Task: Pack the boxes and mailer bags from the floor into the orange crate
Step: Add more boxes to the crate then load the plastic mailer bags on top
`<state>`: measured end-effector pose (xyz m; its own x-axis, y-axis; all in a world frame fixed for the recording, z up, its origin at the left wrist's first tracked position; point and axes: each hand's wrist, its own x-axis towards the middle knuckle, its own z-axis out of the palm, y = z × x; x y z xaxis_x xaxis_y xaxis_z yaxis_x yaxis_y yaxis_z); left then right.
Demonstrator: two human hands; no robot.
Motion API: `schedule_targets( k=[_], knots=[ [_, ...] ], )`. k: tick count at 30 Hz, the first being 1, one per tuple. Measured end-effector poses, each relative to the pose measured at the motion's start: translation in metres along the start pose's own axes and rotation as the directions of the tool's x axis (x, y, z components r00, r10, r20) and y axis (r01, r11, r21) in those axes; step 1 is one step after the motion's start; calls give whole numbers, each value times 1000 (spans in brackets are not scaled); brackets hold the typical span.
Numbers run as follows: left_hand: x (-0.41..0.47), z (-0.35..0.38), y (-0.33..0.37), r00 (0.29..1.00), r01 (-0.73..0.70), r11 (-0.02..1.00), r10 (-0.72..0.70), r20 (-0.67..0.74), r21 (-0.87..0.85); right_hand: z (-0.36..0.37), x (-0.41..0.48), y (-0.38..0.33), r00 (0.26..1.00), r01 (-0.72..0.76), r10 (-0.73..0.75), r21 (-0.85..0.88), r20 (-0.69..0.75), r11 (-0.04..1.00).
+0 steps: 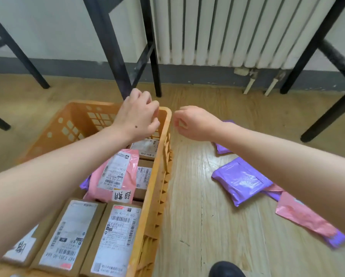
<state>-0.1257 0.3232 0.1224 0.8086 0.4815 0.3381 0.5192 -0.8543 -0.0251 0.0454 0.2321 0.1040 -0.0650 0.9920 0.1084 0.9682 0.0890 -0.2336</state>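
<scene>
Head view: orange crate (159,176) held boxes (115,236) and a pink mailer (117,172); mailer bags (241,180) lay unpacked right of it; left hand (137,116), right hand (193,122) loosely curled, empty.

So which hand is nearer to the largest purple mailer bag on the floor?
Right. The right hand is beyond the purple mailer bag, just outside the orange crate; the left hand is farther away, over the crate's far corner.

1 head-worn wide-angle view, facing forward and down, close above the orange crate (157,196) and floor (197,206)
</scene>
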Motion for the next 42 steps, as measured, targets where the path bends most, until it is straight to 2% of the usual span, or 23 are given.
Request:
schedule_targets(
  k=[2,5,9,13,15,17,20,24,26,31,37,39,42],
  knots=[
    [15,3,38,997,-80,996,80,-3,-26,-3,-22,26,999,-45,46,-26,20,999],
    [29,30,98,984,-89,993,100,147,-80,-4,-60,67,989,-132,135,-55,57,990],
    [20,78,162,928,-167,982,185,325,-83,5,-113,117,956,-240,254,-106,149,965],
    [6,124,198,886,-113,975,186,424,-192,21,-159,152,901,-315,350,-171,257,934],
    [-1,143,212,879,-55,965,169,446,-258,32,-176,161,856,-269,352,-255,378,929],
    [-8,161,226,868,-25,955,168,468,-297,46,-190,166,771,-179,352,-350,530,919],
    [-20,185,249,828,21,951,157,539,-309,70,-204,166,705,-54,353,-449,616,892],
    [-44,219,276,728,78,964,118,676,-253,88,-211,157,644,-26,321,-400,694,916],
    [-53,234,284,701,86,977,81,709,-197,94,-214,152,627,-15,294,-366,721,930],
    [-47,256,285,709,115,988,-9,705,-103,101,-217,150,629,-38,295,-350,720,936],
    [-43,265,275,744,18,996,46,666,-88,109,-209,150,590,-73,315,-339,744,938],
    [-44,262,272,763,-13,995,75,642,-100,109,-202,148,609,-81,311,-333,730,939],
    [-47,254,263,835,-40,991,105,541,-131,106,-192,142,685,-74,297,-342,665,937]
  ],
)
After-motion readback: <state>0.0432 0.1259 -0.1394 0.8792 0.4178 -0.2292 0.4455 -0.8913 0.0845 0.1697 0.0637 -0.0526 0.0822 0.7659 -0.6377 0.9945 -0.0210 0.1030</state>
